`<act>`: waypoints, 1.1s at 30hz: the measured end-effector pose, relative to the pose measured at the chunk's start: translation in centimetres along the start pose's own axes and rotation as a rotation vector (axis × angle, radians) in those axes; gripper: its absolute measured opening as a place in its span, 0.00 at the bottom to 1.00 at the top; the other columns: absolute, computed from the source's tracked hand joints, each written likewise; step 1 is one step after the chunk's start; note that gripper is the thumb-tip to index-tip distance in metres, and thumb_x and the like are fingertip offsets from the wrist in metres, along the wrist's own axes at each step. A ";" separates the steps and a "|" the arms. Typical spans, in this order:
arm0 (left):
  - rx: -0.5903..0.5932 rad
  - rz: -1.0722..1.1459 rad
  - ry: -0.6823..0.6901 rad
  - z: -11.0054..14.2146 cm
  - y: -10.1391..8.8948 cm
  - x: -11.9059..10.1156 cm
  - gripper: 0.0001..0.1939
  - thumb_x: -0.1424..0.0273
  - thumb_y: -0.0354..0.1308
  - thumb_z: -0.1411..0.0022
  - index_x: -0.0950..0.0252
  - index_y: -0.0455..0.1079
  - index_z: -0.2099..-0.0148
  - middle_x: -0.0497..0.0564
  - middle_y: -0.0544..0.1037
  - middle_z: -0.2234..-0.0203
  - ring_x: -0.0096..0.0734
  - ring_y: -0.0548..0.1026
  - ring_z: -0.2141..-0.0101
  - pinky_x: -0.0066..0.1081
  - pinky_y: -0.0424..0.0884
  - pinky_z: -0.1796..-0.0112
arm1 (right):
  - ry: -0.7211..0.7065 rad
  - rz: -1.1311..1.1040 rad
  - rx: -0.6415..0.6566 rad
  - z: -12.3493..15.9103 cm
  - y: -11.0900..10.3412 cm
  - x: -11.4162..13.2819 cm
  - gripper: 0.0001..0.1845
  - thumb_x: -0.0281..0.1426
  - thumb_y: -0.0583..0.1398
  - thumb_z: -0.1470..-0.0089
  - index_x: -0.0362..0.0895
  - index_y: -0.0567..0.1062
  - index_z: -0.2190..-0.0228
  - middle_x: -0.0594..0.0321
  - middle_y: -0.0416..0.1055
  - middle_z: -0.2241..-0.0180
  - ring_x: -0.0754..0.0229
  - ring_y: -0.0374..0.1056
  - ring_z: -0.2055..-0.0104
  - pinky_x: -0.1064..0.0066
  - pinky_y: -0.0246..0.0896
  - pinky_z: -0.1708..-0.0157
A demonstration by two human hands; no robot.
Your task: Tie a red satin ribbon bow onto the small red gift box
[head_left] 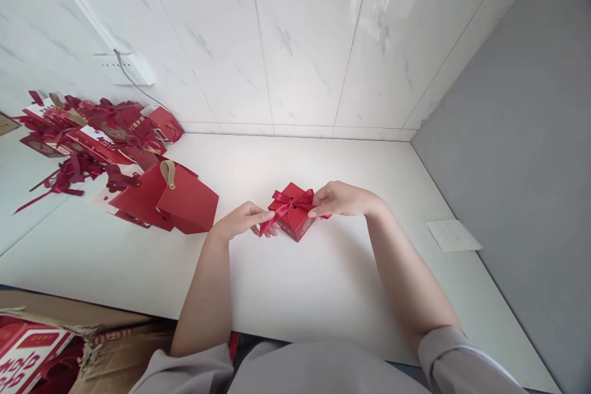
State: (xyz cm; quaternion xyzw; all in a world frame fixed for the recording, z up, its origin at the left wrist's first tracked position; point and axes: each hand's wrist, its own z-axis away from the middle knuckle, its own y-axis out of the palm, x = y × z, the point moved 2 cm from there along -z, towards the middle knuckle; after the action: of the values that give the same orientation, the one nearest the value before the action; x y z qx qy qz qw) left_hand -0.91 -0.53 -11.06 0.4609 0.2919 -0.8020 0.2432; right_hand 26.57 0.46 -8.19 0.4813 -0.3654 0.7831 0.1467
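Note:
A small red gift box [295, 218] sits on the white table [323, 283], wrapped with a dark red ribbon [286, 204] tied on top. My left hand [242, 220] pinches one ribbon end at the box's left side. My right hand [339, 199] pinches the other ribbon end at the box's right side. Both hands are closed on the ribbon and rest close to the tabletop.
A pile of flat red boxes and loose ribbons [92, 135] lies at the far left. Two larger red boxes [178, 200] stand left of my hands. A white paper slip [452, 235] lies at the right. An open cardboard carton [50, 345] sits below the table edge.

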 end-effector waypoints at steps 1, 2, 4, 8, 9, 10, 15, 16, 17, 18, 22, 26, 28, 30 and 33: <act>-0.020 0.009 0.007 -0.2 0.2 -0.1 0.22 0.52 0.55 0.38 0.65 0.80 0.62 0.59 0.82 0.64 0.38 0.79 0.65 0.31 0.72 0.65 | -0.035 -0.020 -0.036 -0.5 0.4 0.1 0.15 0.44 0.64 0.52 0.44 0.74 0.76 0.64 0.72 0.73 0.60 0.66 0.70 0.69 0.57 0.70; -0.048 0.023 0.013 -0.4 0.3 -0.1 0.21 0.53 0.57 0.38 0.65 0.80 0.61 0.59 0.82 0.64 0.37 0.79 0.65 0.31 0.72 0.65 | -0.070 -0.036 -0.084 -0.9 0.7 0.1 0.13 0.42 0.64 0.51 0.44 0.74 0.75 0.64 0.73 0.72 0.59 0.67 0.68 0.69 0.59 0.69; -0.104 0.054 0.018 -0.7 0.3 0.0 0.20 0.54 0.58 0.39 0.65 0.80 0.60 0.58 0.82 0.64 0.37 0.79 0.64 0.30 0.71 0.65 | -0.139 -0.057 -0.193 -1.6 1.1 0.0 0.09 0.38 0.62 0.50 0.45 0.74 0.72 0.65 0.74 0.68 0.58 0.69 0.65 0.68 0.62 0.64; -0.159 0.093 0.012 -0.8 0.0 0.2 0.19 0.54 0.59 0.39 0.64 0.81 0.60 0.58 0.82 0.63 0.38 0.79 0.62 0.28 0.71 0.68 | -0.232 -0.144 -0.256 -2.2 1.3 -0.1 0.08 0.36 0.62 0.48 0.44 0.75 0.69 0.64 0.75 0.64 0.57 0.70 0.61 0.66 0.64 0.59; -0.166 0.102 0.019 -0.8 0.0 0.2 0.19 0.54 0.59 0.39 0.64 0.81 0.59 0.58 0.82 0.63 0.38 0.79 0.62 0.28 0.70 0.68 | -0.234 -0.170 -0.238 -2.3 1.3 -0.1 0.08 0.36 0.62 0.47 0.44 0.75 0.69 0.63 0.75 0.64 0.57 0.70 0.60 0.66 0.64 0.58; -0.172 0.112 0.026 -0.8 -0.1 0.3 0.18 0.55 0.59 0.40 0.63 0.81 0.59 0.58 0.82 0.64 0.38 0.79 0.62 0.28 0.70 0.69 | -0.230 -0.192 -0.221 -2.2 1.3 -0.1 0.09 0.37 0.63 0.47 0.44 0.75 0.68 0.63 0.75 0.64 0.57 0.70 0.61 0.65 0.64 0.59; -0.197 0.147 0.045 -0.7 -0.1 0.2 0.18 0.55 0.60 0.40 0.63 0.81 0.59 0.58 0.82 0.63 0.38 0.79 0.61 0.28 0.71 0.68 | -0.269 -0.335 -0.208 -1.8 1.1 0.4 0.14 0.42 0.63 0.46 0.42 0.76 0.68 0.60 0.76 0.66 0.57 0.70 0.62 0.63 0.65 0.58; -0.201 0.151 0.047 -0.7 -0.1 0.2 0.18 0.55 0.60 0.40 0.63 0.81 0.59 0.58 0.82 0.62 0.38 0.78 0.61 0.28 0.71 0.68 | -0.284 -0.358 -0.205 -1.7 1.1 0.6 0.16 0.43 0.62 0.45 0.42 0.76 0.68 0.59 0.76 0.65 0.57 0.71 0.61 0.62 0.65 0.56; -0.204 0.152 0.050 -0.7 0.0 0.1 0.18 0.55 0.60 0.40 0.63 0.80 0.59 0.58 0.82 0.62 0.38 0.78 0.61 0.28 0.71 0.68 | -0.293 -0.365 -0.200 -1.6 1.1 0.8 0.17 0.44 0.61 0.44 0.42 0.77 0.68 0.58 0.77 0.64 0.57 0.71 0.60 0.62 0.64 0.55; -0.203 0.151 0.051 -0.7 0.0 0.1 0.18 0.55 0.60 0.40 0.64 0.80 0.58 0.58 0.82 0.62 0.38 0.78 0.61 0.28 0.71 0.68 | -0.297 -0.360 -0.193 -1.5 1.1 1.0 0.18 0.44 0.60 0.42 0.41 0.77 0.68 0.57 0.76 0.64 0.56 0.71 0.60 0.61 0.64 0.53; -0.184 0.149 0.042 -0.8 0.1 0.1 0.18 0.55 0.60 0.40 0.64 0.80 0.58 0.58 0.82 0.62 0.38 0.78 0.60 0.29 0.71 0.66 | -0.251 -0.274 -0.034 -0.9 1.1 1.2 0.19 0.45 0.57 0.41 0.43 0.78 0.66 0.59 0.76 0.62 0.55 0.71 0.56 0.63 0.62 0.51; -0.139 0.126 0.031 -1.0 -0.1 0.5 0.18 0.55 0.59 0.39 0.63 0.80 0.58 0.57 0.82 0.61 0.36 0.77 0.61 0.29 0.71 0.67 | -0.118 -0.088 0.102 -0.5 1.0 0.6 0.16 0.43 0.59 0.43 0.45 0.80 0.65 0.62 0.76 0.61 0.55 0.69 0.56 0.66 0.61 0.54; -0.125 0.107 0.027 -1.0 -0.3 0.6 0.18 0.55 0.59 0.39 0.63 0.80 0.59 0.57 0.82 0.62 0.35 0.76 0.62 0.29 0.71 0.67 | -0.024 0.030 0.089 -0.5 0.8 0.1 0.14 0.42 0.59 0.45 0.47 0.80 0.67 0.63 0.75 0.63 0.55 0.68 0.59 0.67 0.60 0.59; -0.124 0.094 0.020 -1.0 -0.4 0.7 0.18 0.55 0.59 0.39 0.63 0.80 0.60 0.56 0.81 0.62 0.34 0.75 0.62 0.28 0.70 0.67 | 0.080 0.154 0.057 -0.7 0.6 -0.4 0.13 0.42 0.59 0.46 0.48 0.80 0.70 0.63 0.74 0.65 0.56 0.66 0.63 0.68 0.57 0.65; -0.128 0.094 0.007 -0.9 -0.5 0.7 0.17 0.55 0.59 0.40 0.62 0.80 0.60 0.55 0.81 0.61 0.32 0.74 0.63 0.28 0.70 0.67 | 0.173 0.252 -0.004 -1.0 0.3 -1.1 0.15 0.44 0.58 0.47 0.48 0.80 0.69 0.63 0.72 0.68 0.57 0.64 0.67 0.69 0.54 0.70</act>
State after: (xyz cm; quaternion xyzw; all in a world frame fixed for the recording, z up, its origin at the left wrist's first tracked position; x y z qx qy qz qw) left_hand -1.03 0.37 -11.97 0.4606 0.3213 -0.7677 0.3086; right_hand 26.34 1.06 -9.56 0.3623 -0.4105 0.8330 0.0793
